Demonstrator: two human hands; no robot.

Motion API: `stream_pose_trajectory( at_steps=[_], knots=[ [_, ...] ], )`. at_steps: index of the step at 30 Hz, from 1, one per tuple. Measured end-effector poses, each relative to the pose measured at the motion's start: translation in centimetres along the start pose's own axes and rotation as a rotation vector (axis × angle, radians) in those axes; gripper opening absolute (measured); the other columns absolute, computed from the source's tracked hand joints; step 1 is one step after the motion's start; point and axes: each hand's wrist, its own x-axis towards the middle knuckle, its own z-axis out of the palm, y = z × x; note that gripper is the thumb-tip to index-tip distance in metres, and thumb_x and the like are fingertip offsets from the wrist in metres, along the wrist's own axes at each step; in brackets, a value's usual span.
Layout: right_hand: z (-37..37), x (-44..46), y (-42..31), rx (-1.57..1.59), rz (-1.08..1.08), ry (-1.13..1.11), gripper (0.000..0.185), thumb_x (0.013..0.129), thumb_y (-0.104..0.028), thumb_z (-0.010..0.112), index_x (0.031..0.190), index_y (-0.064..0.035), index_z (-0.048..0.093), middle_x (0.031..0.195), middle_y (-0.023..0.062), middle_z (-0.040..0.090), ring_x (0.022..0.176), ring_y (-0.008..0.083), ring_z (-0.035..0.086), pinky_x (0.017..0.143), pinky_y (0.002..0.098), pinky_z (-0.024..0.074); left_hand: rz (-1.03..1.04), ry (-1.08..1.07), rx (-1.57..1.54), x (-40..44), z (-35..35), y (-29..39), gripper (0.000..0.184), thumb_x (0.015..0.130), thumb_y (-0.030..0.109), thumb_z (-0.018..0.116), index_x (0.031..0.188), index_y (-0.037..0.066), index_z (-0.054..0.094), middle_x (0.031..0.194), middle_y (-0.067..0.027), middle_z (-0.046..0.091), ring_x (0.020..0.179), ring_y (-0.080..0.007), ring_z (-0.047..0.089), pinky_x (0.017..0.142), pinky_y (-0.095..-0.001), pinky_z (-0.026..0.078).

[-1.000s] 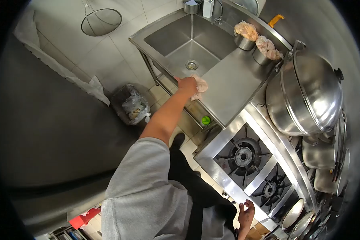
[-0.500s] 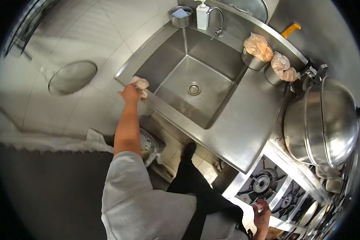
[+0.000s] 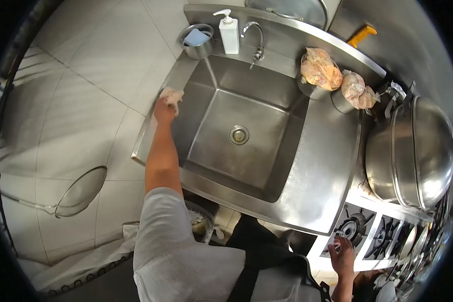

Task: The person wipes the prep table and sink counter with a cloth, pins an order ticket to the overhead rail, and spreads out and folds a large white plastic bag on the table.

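Observation:
My left hand (image 3: 164,110) is closed on a crumpled pale pink cloth (image 3: 172,95), which lies against the left rim of the stainless steel sink (image 3: 151,132). A drain (image 3: 239,135) shows in the bare basin. My right hand (image 3: 343,255) hangs near the stove (image 3: 351,226), fingers loosely curled and apart, with nothing seen in it. Across the basin stand a steel pot with a blue sponge (image 3: 196,37), a white pump bottle (image 3: 229,35) and a curved faucet (image 3: 259,40).
Two metal containers with plastic bags of food (image 3: 319,69) stand at the sink's back right. A large steel pot (image 3: 410,151) sits beyond the drainboard (image 3: 319,166). A wire strainer (image 3: 81,192) hangs at left, and a bin (image 3: 202,221) stands below the sink.
My left hand has moved with the cloth from the sink's front left corner farther back along its left rim. The view has shifted closer to the sink. My right hand remains beside the stove.

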Motion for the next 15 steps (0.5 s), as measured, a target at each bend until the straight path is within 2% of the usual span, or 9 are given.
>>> stream_pose_trajectory(
  at_steps=[2,4,6,8,10,12,13,14,15],
  knots=[
    [0.9,1.8,-0.8,-0.048,-0.116,0.035,0.032,0.074,-0.013,0.072,0.102,-0.0038,0.060,0.090,0.0164,0.062,0.087,0.0362,0.059,0.079,0.0442,0.0479,-0.040,-0.109,-0.116,1.2,1.5,1.7,0.027,0.078,0.017,0.068,0.102,0.004,0.066,0.106,-0.0155,0.066,0.097,-0.0328,0.063,0.083,-0.0423,0.050],
    [1.0,4.6,-4.1,0.048,-0.137,0.010,0.030,0.076,-0.011,0.072,0.103,-0.0044,0.060,0.091,0.0167,0.062,0.088,0.0362,0.060,0.079,0.0438,0.0485,-0.129,-0.204,-0.302,1.4,2.6,3.2,0.024,0.078,0.011,0.066,0.100,0.002,0.066,0.100,-0.0135,0.068,0.092,-0.0297,0.065,0.079,-0.0396,0.052],
    [2.1,7.7,-6.6,0.148,-0.248,0.015,0.028,0.079,-0.010,0.072,0.104,-0.0042,0.062,0.093,0.0156,0.063,0.092,0.0326,0.061,0.080,0.0404,0.0494,-0.250,-0.306,-0.647,-0.4,0.8,6.2,0.021,0.077,0.006,0.063,0.098,0.002,0.066,0.092,-0.0101,0.068,0.083,-0.0234,0.066,0.072,-0.0355,0.053],
    [4.0,11.7,-8.2,0.465,-0.332,-0.057,0.025,0.085,-0.013,0.070,0.105,-0.0006,0.061,0.094,0.0123,0.066,0.091,0.0256,0.064,0.079,0.0347,0.0499,-0.340,-0.380,-0.893,-2.3,-4.0,11.6,0.020,0.077,0.001,0.061,0.096,0.002,0.066,0.082,-0.0063,0.068,0.074,-0.0163,0.065,0.065,-0.0308,0.052],
    [8.0,16.6,-9.3,0.907,-0.175,-0.214,0.029,0.092,-0.025,0.064,0.108,0.0000,0.060,0.097,0.0089,0.066,0.093,0.0213,0.063,0.080,0.0321,0.0495,-0.387,-0.490,-0.933,-5.2,-7.5,15.3,0.018,0.077,0.000,0.060,0.093,0.003,0.066,0.076,-0.0034,0.067,0.066,-0.0107,0.061,0.060,-0.0274,0.050],
    [10.0,21.2,-12.4,1.195,-0.012,-0.371,0.056,0.092,-0.051,0.056,0.118,-0.0010,0.055,0.114,0.0113,0.060,0.107,0.0240,0.058,0.090,0.0394,0.0467,-0.431,-0.588,-1.083,-9.0,-8.7,17.3,0.013,0.079,0.003,0.056,0.088,0.004,0.065,0.073,-0.0001,0.063,0.067,-0.0096,0.058,0.059,-0.0288,0.048],
    [12.3,24.2,-13.9,1.281,0.122,-0.472,0.072,0.088,-0.064,0.050,0.125,-0.0022,0.051,0.125,0.0127,0.054,0.114,0.0263,0.054,0.094,0.0458,0.0430,-0.443,-0.676,-0.870,-11.8,-11.1,20.7,0.013,0.079,0.003,0.055,0.088,0.004,0.064,0.075,0.0003,0.062,0.069,-0.0093,0.057,0.059,-0.0296,0.048],
    [15.3,26.6,-14.8,1.351,0.286,-0.594,0.088,0.083,-0.077,0.044,0.132,-0.0034,0.046,0.135,0.0141,0.048,0.121,0.0285,0.049,0.098,0.0521,0.0393,-0.523,-0.752,-1.045,-13.5,-11.9,21.8,0.015,0.081,0.004,0.055,0.092,0.004,0.064,0.080,-0.0010,0.064,0.071,-0.0102,0.057,0.062,-0.0296,0.048],
    [17.9,27.9,-15.1,1.369,0.331,-0.670,0.097,0.080,-0.082,0.039,0.138,-0.0045,0.041,0.142,0.0162,0.041,0.127,0.0316,0.042,0.103,0.0555,0.0321,-0.518,-0.776,-1.142,-15.3,-12.6,22.9,0.018,0.083,0.003,0.054,0.098,0.004,0.064,0.086,-0.0018,0.065,0.075,-0.0120,0.059,0.068,-0.0289,0.049]
  ],
)
